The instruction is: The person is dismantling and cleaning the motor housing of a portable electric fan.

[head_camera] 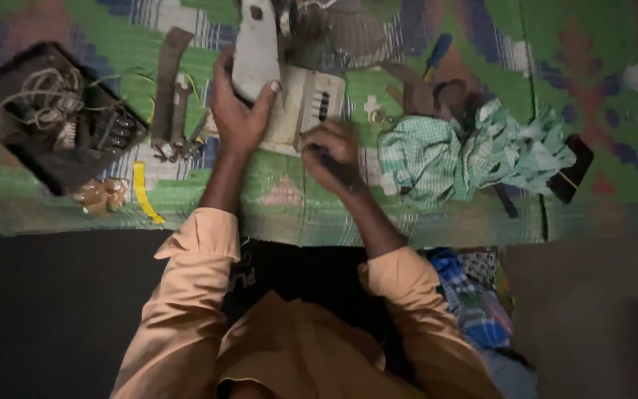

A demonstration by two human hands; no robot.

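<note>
On the woven mat, a black tray of wires lies far left. The left hand clasps the white fan base, steadying it. The right hand, closed around a dark tool, seems mid-unscrewing; the tip needs seating squarely. A checked cloth lies right.

The white fan stand gripped under the left hand runs out past the top edge, and the fan's grille beyond the fingertips is cut off there too. What the right hand pinches is dark and mostly buried in the fingers; its kind cannot be told. The small parts just right of those fingers are too tiny to name. The black thing beyond the green checked cloth is half covered by it.
</note>
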